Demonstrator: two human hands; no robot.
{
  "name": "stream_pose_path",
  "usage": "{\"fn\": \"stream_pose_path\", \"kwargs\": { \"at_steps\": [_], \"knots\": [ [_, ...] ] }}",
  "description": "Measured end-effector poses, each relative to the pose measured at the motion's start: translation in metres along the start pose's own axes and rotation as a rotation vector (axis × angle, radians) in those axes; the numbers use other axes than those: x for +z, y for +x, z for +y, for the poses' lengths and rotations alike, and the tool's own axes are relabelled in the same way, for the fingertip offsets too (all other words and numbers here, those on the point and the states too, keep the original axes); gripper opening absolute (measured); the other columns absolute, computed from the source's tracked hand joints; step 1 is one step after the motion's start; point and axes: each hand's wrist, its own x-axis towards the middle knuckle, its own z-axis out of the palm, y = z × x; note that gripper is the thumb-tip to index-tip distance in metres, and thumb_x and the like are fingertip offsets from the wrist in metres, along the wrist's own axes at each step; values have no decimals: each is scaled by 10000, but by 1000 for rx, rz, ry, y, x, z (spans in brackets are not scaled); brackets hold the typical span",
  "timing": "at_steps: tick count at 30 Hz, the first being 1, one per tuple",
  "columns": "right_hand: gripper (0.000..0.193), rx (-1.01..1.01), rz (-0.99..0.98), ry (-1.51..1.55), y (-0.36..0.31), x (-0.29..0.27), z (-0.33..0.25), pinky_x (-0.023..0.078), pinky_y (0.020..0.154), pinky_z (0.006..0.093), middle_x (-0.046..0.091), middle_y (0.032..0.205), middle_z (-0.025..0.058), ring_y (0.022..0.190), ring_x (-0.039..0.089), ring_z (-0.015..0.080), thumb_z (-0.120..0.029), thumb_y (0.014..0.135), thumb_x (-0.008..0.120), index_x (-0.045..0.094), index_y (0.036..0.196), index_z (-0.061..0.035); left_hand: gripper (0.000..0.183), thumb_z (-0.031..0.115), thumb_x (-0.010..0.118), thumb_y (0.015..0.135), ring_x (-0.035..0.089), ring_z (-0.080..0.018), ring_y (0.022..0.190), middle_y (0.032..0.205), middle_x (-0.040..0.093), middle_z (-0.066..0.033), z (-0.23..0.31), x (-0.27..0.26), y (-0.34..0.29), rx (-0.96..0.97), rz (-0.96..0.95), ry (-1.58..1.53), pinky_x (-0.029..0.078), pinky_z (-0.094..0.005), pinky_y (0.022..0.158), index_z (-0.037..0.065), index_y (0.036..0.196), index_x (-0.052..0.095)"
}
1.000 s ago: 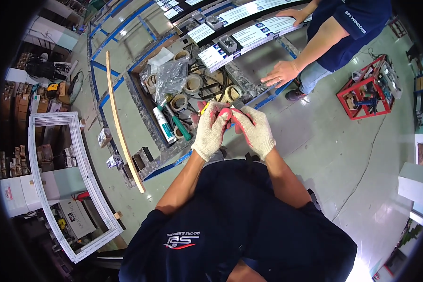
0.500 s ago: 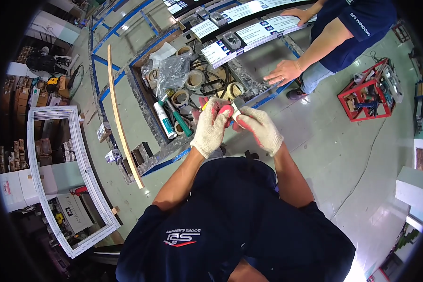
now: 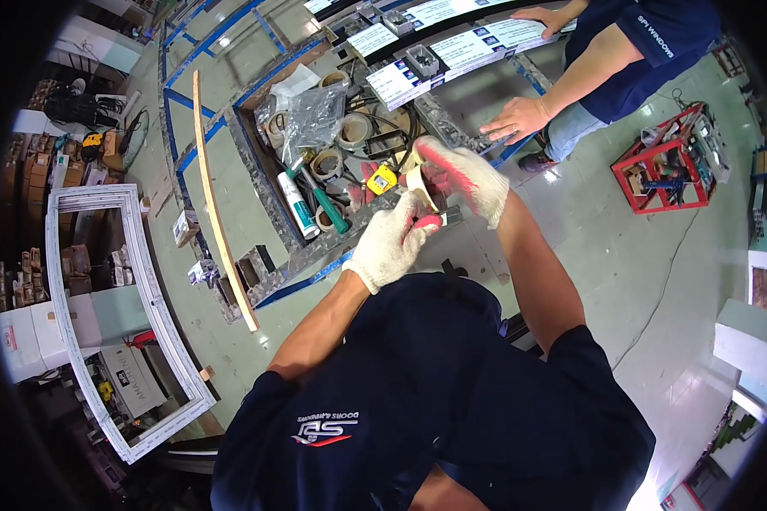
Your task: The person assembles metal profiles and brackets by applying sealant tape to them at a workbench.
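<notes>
My left hand [image 3: 394,243], in a white knit glove with red-coated fingers, is closed on the lower end of a pale curved strip [image 3: 418,187], which looks like tape. My right hand [image 3: 473,179], gloved the same way, is at the strip's upper part. Its thumb sticks out toward the upper left, and its curled fingers are partly hidden behind the strip. Just left of the strip a yellow tape measure [image 3: 383,179] lies beside red glove-like pieces [image 3: 356,198]. A green-handled tool [image 3: 328,209] and a white-and-teal tube [image 3: 298,207] are farther left.
The bench tray holds tape rolls [image 3: 354,129] and a clear plastic bag [image 3: 314,119]. A co-worker's hand [image 3: 516,119] rests near labelled dark profiles [image 3: 469,55]. A wooden strip [image 3: 213,204], a white frame [image 3: 158,315] and a red tool cart [image 3: 665,166] stand around.
My hands have moved apart: the right up and slightly right, the left down. The pale strip now shows between them. The yellow tape measure has come into fuller view.
</notes>
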Motion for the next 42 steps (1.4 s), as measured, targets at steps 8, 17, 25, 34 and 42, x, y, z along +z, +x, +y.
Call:
{"fn": "stream_pose_path", "kwargs": {
  "at_steps": [8, 17, 25, 34, 42],
  "knots": [
    [445, -98, 64, -173, 19, 24, -15, 482, 578, 302, 733, 770, 75, 643, 628, 111, -384, 837, 896, 770, 870, 41, 248, 158, 624, 1017, 699, -497, 898, 919, 705, -283, 4, -6, -2, 0, -44, -21, 540, -505, 758, -4, 1183, 537],
    [343, -76, 67, -181, 1, 31, -39, 537, 681, 284, 767, 875, 62, 737, 685, 133, -334, 957, 793, 794, 986, 7, 276, 141, 610, 1009, 704, -486, 896, 927, 698, -261, -24, 2, -3, 7, 1, 81, 545, -505, 773, -5, 1216, 501],
    [291, -321, 59, 114, -45, 45, -39, 473, 644, 254, 734, 810, 23, 712, 630, 70, -257, 983, 778, 795, 964, 33, 353, 82, 660, 975, 675, -508, 926, 968, 665, -263, -35, -4, 10, -34, 205, -67, 534, -515, 821, -4, 1209, 409],
    [450, -104, -62, -181, -61, 32, -23, 490, 668, 289, 746, 812, 97, 693, 655, 133, -386, 1062, 641, 763, 992, 41, 401, 88, 618, 1008, 695, -518, 1001, 1117, 694, -304, -25, -20, 17, 81, 236, 125, 561, -536, 844, 12, 1342, 409],
    [350, -129, 154, -146, -80, 55, -14, 383, 492, 255, 551, 631, -33, 522, 503, 62, -306, 1069, 632, 745, 982, 14, 381, 67, 587, 1023, 728, -452, 943, 1011, 707, -286, -29, -17, 22, 14, 232, -18, 557, -443, 846, -25, 1353, 421]
  ]
}}
